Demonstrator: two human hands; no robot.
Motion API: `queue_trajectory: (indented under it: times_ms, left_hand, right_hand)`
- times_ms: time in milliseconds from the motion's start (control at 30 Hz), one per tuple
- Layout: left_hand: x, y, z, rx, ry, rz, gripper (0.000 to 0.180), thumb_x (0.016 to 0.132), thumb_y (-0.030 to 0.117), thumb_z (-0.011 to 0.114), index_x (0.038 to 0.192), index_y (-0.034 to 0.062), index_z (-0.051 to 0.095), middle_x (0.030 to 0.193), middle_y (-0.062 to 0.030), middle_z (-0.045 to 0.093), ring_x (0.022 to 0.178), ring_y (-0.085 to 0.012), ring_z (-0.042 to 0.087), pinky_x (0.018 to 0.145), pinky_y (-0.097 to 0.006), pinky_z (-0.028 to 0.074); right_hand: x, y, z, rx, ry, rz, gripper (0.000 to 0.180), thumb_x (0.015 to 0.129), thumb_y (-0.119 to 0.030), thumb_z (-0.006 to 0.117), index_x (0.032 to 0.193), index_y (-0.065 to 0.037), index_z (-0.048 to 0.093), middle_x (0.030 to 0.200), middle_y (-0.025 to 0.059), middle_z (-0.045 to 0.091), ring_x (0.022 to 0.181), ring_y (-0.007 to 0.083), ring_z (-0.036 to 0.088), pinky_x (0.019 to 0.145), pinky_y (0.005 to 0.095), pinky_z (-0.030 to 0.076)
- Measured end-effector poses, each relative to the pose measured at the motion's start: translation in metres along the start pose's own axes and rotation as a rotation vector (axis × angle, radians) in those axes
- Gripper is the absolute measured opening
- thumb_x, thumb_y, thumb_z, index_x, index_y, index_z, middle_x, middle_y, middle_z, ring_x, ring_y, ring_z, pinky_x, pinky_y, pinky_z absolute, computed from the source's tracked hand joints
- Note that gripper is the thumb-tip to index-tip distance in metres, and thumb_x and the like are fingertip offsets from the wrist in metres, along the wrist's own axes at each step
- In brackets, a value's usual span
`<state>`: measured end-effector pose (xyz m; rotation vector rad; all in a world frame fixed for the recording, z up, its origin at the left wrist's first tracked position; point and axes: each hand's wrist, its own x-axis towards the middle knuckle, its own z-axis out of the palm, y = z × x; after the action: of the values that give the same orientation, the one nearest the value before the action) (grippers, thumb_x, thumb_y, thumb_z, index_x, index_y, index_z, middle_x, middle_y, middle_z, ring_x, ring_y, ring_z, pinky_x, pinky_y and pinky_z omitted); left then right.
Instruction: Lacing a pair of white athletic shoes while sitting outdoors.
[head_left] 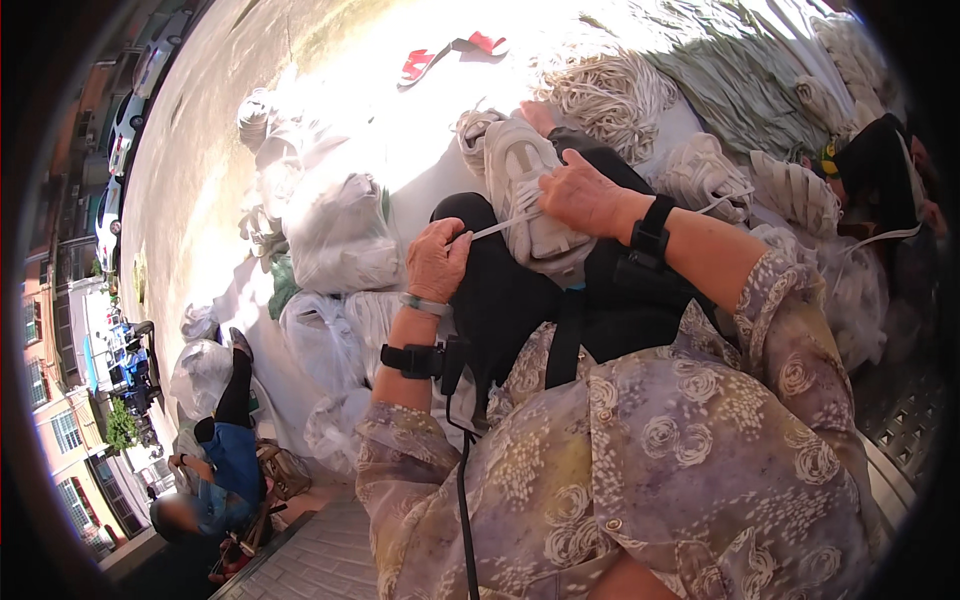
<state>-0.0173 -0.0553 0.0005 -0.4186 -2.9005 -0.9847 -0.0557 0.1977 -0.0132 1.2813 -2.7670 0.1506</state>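
A white sneaker rests on my lap, over black cloth. A white shoelace stretches taut from the shoe to my left hand, which is closed on it to the left of the shoe. Over the shoe's lacing, my right hand is closed, with the lace pinched between thumb and fingers. Part of the lacing lies hidden under that hand. Just behind this shoe sits another pale shoe.
A heap of white laces lies beyond my right hand, with grey-green strips behind it. More white sneakers sit at right. Plastic-bagged bundles line the left. Red-ended scissors lie at the back. People sit at both sides.
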Motion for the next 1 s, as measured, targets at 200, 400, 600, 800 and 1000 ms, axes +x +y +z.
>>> queue_trajectory:
  times_ms: [200, 400, 600, 800, 1000]
  left_hand:
    - [0.003, 0.012, 0.028, -0.003, 0.040, 0.061, 0.012, 0.074, 0.012, 0.062, 0.084, 0.0051, 0.062, 0.076, -0.0080, 0.061, 0.071, -0.0230, 0.057, 0.065, -0.032, 0.045]
    - [0.003, 0.008, 0.025, -0.045, 0.000, -0.004, 0.013, 0.073, 0.013, 0.060, 0.083, 0.0059, 0.061, 0.078, -0.0100, 0.063, 0.077, -0.0288, 0.058, 0.070, -0.038, 0.044]
    - [0.004, 0.010, 0.027, -0.050, 0.004, -0.022, 0.013, 0.073, 0.013, 0.061, 0.084, 0.0071, 0.062, 0.073, -0.0070, 0.061, 0.072, -0.0241, 0.057, 0.066, -0.035, 0.044]
    - [0.004, 0.012, 0.028, 0.041, -0.067, -0.005, 0.015, 0.071, 0.015, 0.063, 0.084, 0.0089, 0.063, 0.070, -0.0053, 0.061, 0.070, -0.0228, 0.057, 0.065, -0.034, 0.043]
    - [0.005, 0.007, 0.028, 0.003, -0.090, -0.028, 0.016, 0.073, 0.018, 0.062, 0.085, 0.0081, 0.064, 0.068, -0.0064, 0.061, 0.064, -0.0203, 0.058, 0.062, -0.032, 0.045]
  right_hand:
    - [-0.004, 0.000, 0.010, -0.037, 0.123, 0.109, 0.007, 0.071, -0.012, 0.054, 0.065, -0.011, 0.057, 0.069, 0.0041, 0.054, 0.066, 0.0214, 0.057, 0.079, 0.0359, 0.037]
    - [-0.017, 0.009, 0.016, 0.590, 0.139, 0.516, 0.012, 0.074, -0.016, 0.049, 0.077, -0.009, 0.058, 0.075, 0.0075, 0.058, 0.073, 0.0281, 0.058, 0.070, 0.0383, 0.042]
    - [-0.014, 0.006, 0.005, 0.488, 0.139, 0.352, 0.014, 0.071, -0.012, 0.053, 0.084, -0.008, 0.057, 0.078, 0.0065, 0.057, 0.078, 0.0254, 0.058, 0.077, 0.0386, 0.039]
    - [-0.006, 0.006, -0.002, 0.226, 0.002, 0.165, 0.012, 0.071, -0.011, 0.054, 0.083, -0.009, 0.057, 0.080, 0.0064, 0.055, 0.084, 0.0241, 0.057, 0.086, 0.0450, 0.033]
    - [-0.004, 0.009, 0.012, 0.299, 0.096, 0.400, 0.010, 0.073, -0.013, 0.053, 0.082, -0.009, 0.056, 0.079, 0.0086, 0.057, 0.081, 0.0271, 0.058, 0.076, 0.0416, 0.039]
